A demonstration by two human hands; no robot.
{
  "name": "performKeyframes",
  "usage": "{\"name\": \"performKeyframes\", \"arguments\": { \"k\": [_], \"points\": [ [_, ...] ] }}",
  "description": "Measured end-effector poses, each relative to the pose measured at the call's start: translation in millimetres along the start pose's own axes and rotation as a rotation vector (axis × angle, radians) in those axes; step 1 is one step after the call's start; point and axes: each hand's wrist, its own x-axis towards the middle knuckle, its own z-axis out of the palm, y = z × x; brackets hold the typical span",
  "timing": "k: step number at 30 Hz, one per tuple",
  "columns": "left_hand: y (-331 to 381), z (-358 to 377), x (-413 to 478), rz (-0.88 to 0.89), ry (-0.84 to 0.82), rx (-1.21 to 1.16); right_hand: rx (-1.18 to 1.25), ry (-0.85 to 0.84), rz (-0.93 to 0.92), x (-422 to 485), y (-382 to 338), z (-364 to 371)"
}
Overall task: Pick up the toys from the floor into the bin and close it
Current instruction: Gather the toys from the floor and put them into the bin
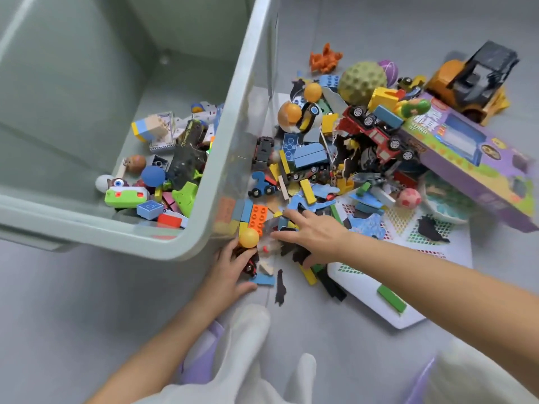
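A pale green plastic bin (230,135) fills the upper left, open, with several toys lying in its bottom. To its right a heap of toys (335,158) covers the grey floor: bricks, cars, balls, puzzle pieces. My left hand (233,269) is at the bin's near corner, its fingers curled round a small dark toy car, with a yellow ball (248,237) just above them. My right hand (312,237) reaches into the near edge of the heap, fingers spread and straight over blue and black puzzle pieces.
A purple toy box (472,158) leans at the right. An orange and black toy truck (472,80) stands at the far right, a bumpy green ball (361,80) beside it. A white peg board (408,258) with a green block (390,298) lies under my right forearm.
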Motion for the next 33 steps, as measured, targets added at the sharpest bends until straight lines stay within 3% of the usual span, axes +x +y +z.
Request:
{"name": "performKeyframes", "arguments": {
  "k": [6,12,17,23,26,30,33],
  "points": [
    [19,1,24,0.081,0.035,0.023,0.111,0.028,0.094,5,7,4],
    [45,6,37,0.012,0.051,0.106,0.14,0.023,0.295,17,-5,-12],
    [43,2,44,-0.023,-0.026,0.005,0.121,-0.028,0.3,18,-6,-11],
    [37,-5,50,-0.027,-0.004,-0.167,0.183,-0.016,0.25,14,0,-8],
    [40,-7,54,-0.055,-0.017,-0.231,0.42,0.057,0.317,7,5,-6],
    [51,-14,58,-0.194,0.022,-0.518,0.779,0.177,0.355,-6,14,-14],
    [69,-25,58,-0.196,0.07,-0.673,0.971,0.268,0.388,-23,26,-29]
  ]
}}
